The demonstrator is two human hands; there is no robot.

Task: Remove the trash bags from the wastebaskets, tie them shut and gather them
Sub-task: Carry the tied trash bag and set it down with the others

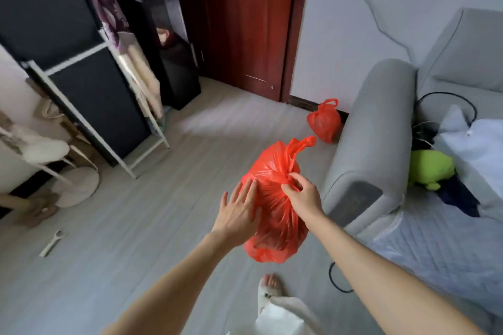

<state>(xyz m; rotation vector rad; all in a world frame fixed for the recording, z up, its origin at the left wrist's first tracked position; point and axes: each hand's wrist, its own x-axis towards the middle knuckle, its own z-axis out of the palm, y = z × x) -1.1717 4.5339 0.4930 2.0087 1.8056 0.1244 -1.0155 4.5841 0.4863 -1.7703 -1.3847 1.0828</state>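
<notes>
A grey sofa (381,128) stands at the right. Near its armrest, a full red trash bag (275,209) hangs above the floor, contents hidden. A smaller tied red bag (324,121) sits far against the wall. The right hand (302,196) pinches the near bag's gathered neck; the left hand (236,212) lies flat, fingers spread, against its side.

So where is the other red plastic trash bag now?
In the head view, the tied red plastic trash bag sits on the floor right of centre, against the wall between the dark red wooden door and the grey sofa arm.
</notes>
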